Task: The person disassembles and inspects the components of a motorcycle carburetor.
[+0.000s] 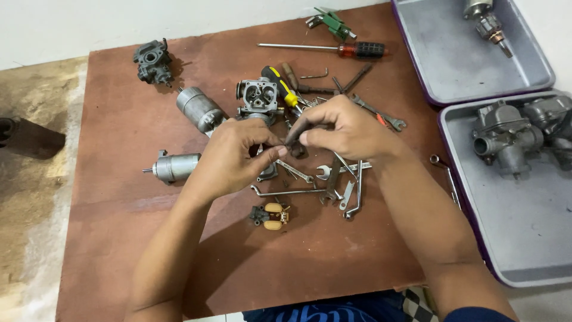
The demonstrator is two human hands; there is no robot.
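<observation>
Both my hands meet over the middle of a brown board [137, 238]. My left hand [229, 158] and my right hand [345, 128] pinch a small dark metal part [292, 138] between their fingertips. Just behind the hands stands a grey carburetor body [257, 95] with open bores. Under the hands lie several wrenches [325, 173] and bent hex keys [286, 192]. A small float piece with two tan lobes [271, 216] lies in front of my left hand.
Two grey cylindrical motors [199, 108] [176, 166] and a dark carburetor [154, 59] lie at the left. A red-handled screwdriver [333, 48], a yellow-handled one [281, 84] and a green tool [330, 22] lie at the back. Two grey trays [447, 59] [524, 238] at the right hold carburetors [512, 134].
</observation>
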